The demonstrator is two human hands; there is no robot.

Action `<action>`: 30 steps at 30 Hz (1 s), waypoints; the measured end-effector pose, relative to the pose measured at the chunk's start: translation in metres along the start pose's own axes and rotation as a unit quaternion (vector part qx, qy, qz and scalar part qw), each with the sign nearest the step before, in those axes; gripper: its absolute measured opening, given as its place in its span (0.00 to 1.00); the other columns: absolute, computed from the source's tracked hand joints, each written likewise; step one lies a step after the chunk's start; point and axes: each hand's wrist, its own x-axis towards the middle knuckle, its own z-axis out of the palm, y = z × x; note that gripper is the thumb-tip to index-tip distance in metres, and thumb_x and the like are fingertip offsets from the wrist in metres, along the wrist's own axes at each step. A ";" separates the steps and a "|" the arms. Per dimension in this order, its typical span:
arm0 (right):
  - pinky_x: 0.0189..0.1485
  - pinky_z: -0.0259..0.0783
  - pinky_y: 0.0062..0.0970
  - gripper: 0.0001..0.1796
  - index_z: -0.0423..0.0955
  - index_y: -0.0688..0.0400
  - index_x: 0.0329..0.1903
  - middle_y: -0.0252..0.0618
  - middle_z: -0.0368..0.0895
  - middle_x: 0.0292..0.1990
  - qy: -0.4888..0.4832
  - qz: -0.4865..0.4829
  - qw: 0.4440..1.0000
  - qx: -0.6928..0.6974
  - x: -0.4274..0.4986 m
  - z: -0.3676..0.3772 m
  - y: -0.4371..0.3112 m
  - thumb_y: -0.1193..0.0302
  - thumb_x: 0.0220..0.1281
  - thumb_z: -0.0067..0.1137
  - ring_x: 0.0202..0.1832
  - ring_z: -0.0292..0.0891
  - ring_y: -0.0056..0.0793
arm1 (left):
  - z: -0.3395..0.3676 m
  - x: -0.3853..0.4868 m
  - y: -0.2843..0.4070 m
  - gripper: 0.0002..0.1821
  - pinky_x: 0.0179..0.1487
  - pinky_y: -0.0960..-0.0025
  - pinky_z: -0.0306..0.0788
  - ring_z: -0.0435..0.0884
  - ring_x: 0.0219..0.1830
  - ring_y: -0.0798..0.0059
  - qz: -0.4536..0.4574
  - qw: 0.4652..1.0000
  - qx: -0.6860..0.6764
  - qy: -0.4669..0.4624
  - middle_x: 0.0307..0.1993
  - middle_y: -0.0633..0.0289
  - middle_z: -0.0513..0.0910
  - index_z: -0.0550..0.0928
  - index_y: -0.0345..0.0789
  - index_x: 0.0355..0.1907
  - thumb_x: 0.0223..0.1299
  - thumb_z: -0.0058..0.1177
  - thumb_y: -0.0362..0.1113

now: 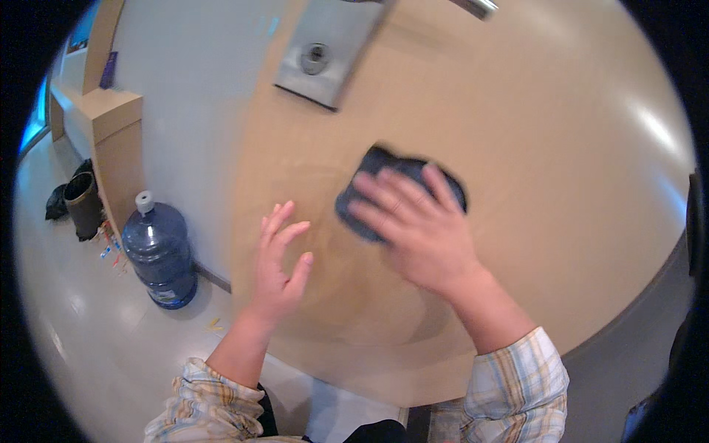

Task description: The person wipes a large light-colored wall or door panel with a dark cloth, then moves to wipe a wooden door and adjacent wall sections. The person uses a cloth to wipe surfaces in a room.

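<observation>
My right hand (426,232) lies spread over a dark blue-grey cloth (368,160) and presses it against a light wood door (526,138). The fingers are blurred, and the palm and hand cover much of the cloth. To the left, my left hand (282,249) is held up before the door's edge side, fingers apart and curved, with nothing in it. A metal lock plate with a keyhole cylinder (316,58) is fixed on the door above the cloth. Part of a metal handle (476,6) shows at the top.
A large blue plastic water bottle (158,252) with a white cap stands on the floor by the pale wall (188,111). Beyond it are a dark bin (83,205), a black bag (57,202), scattered litter (113,252) and a wooden counter (119,149). Yellow scraps (215,325) lie on the tiled floor.
</observation>
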 end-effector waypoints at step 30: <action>0.64 0.46 0.41 0.29 0.70 0.43 0.53 0.24 0.64 0.61 0.054 0.212 0.975 -0.030 -0.014 0.017 -0.032 0.73 0.41 0.55 0.60 0.61 0.24 | -0.007 -0.002 -0.002 0.22 0.67 0.53 0.44 0.56 0.65 0.54 0.015 0.999 -0.040 -0.021 0.61 0.50 0.62 0.69 0.34 0.53 0.52 0.46 0.29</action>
